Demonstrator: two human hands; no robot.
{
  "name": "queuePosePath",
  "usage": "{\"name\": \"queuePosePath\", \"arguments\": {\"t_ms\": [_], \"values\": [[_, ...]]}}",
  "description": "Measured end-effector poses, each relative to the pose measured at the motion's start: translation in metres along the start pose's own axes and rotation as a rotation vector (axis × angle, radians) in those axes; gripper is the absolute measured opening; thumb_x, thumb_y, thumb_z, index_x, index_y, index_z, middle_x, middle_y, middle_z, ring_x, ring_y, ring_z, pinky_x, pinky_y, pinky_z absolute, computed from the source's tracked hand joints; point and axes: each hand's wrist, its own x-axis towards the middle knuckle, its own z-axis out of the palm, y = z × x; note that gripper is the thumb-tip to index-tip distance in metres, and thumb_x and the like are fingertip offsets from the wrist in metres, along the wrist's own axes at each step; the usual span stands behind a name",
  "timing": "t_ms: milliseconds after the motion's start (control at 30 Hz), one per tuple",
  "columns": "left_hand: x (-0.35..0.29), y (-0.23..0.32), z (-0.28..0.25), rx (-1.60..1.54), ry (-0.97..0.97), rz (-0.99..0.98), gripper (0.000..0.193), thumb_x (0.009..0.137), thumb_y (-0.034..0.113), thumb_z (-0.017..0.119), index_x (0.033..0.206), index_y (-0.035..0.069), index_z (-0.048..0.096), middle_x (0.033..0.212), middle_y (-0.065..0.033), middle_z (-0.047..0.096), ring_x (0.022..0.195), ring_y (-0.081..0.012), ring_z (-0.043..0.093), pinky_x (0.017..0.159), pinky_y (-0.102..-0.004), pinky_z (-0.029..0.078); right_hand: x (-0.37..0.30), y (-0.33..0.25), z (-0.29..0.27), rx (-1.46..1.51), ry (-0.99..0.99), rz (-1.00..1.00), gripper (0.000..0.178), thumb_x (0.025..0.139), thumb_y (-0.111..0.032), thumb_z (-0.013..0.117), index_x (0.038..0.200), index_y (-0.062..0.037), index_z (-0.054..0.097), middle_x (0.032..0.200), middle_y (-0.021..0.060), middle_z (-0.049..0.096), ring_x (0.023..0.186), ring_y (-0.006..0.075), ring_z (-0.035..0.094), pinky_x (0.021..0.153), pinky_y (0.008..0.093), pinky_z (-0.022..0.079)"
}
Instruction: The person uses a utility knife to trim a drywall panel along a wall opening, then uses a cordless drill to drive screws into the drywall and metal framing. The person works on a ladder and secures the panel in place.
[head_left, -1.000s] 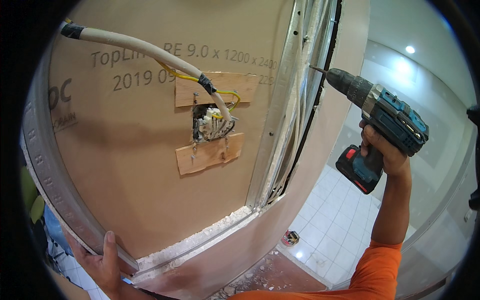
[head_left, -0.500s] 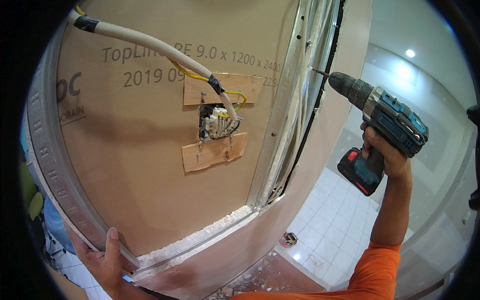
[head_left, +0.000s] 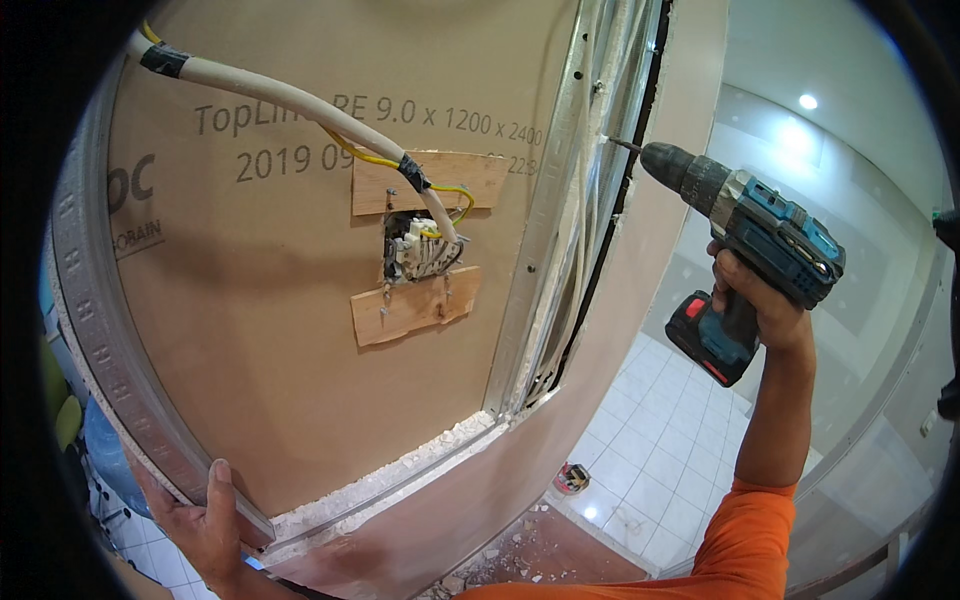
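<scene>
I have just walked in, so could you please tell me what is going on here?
The person's right grip holds a drill, its bit pointing toward white wires; contact is unclear. The left grip clasps a metal stud at lower left. Between them, a pale cable runs to a fitting in the brown board.

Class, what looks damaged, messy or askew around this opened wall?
White crumbs lie below the brown board, and loose chips litter the reddish surface, looking untidy. The lower wooden strip tilts up rightward, odd beside the nearly level upper strip.
</scene>
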Motion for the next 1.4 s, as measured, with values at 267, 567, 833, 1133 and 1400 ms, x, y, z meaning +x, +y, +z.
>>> {"name": "queuePosePath", "arguments": {"t_ms": [267,567,833,1133,1400], "values": [[0.0014,0.0047,0.0013,0.104,-0.013,0.008,0.084,0.078,0.011,0.073,0.154,-0.002,0.037,0.152,-0.0192,0.045,0.139,-0.0310,0.043,0.118,-0.0433,0.029,-0.0011,-0.0008,-0.0005,0.024,0.016,-0.018,0.030,0.087,-0.016,0.077,0.109,0.0026,0.065,0.088,0.0101,0.065,0.063,0.0145,0.061,0.054,0.0296,0.054],[0.0033,0.0019,0.0011,0.069,-0.048,0.071,0.084,0.081,0.013,0.073,0.154,-0.002,0.036,0.152,-0.0190,0.045,0.139,-0.0304,0.043,0.118,-0.0428,0.029,-0.0022,-0.0074,-0.0028,0.030,0.020,0.025,0.030,0.086,-0.015,0.077,0.108,0.0028,0.066,0.086,0.0102,0.066,0.059,0.0155,0.061,0.054,0.0303,0.054],[0.0039,0.0004,-0.0001,0.075,-0.070,0.070,0.083,0.081,0.008,0.071,0.155,-0.002,0.035,0.154,-0.0186,0.043,0.140,-0.0301,0.042,0.118,-0.0425,0.030,-0.0019,-0.0072,-0.0061,0.014,0.004,0.059,0.031,0.086,-0.017,0.078,0.107,0.0028,0.067,0.086,0.0103,0.067,0.058,0.0162,0.061,0.055,0.0309,0.054],[0.0065,-0.0015,-0.0011,0.063,-0.101,0.115,0.080,0.087,0.013,0.072,0.156,-0.002,0.034,0.153,-0.0211,0.044,0.138,-0.0321,0.045,0.117,-0.0431,0.032,-0.0059,-0.0092,-0.0041,0.028,0.028,0.050,0.032,0.086,-0.017,0.079,0.108,0.0024,0.067,0.085,0.0095,0.066,0.060,0.0162,0.062,0.056,0.0311,0.054],[0.0063,-0.0011,0.0005,-0.003,-0.086,0.035,0.086,0.080,0.007,0.071,0.156,-0.001,0.032,0.153,-0.0187,0.043,0.139,-0.0293,0.042,0.118,-0.0426,0.030,-0.0094,-0.0070,-0.0050,0.024,0.018,0.093,0.028,0.088,-0.014,0.076,0.108,0.0019,0.066,0.088,0.0097,0.066,0.061,0.0162,0.061,0.057,0.0313,0.054]]}}
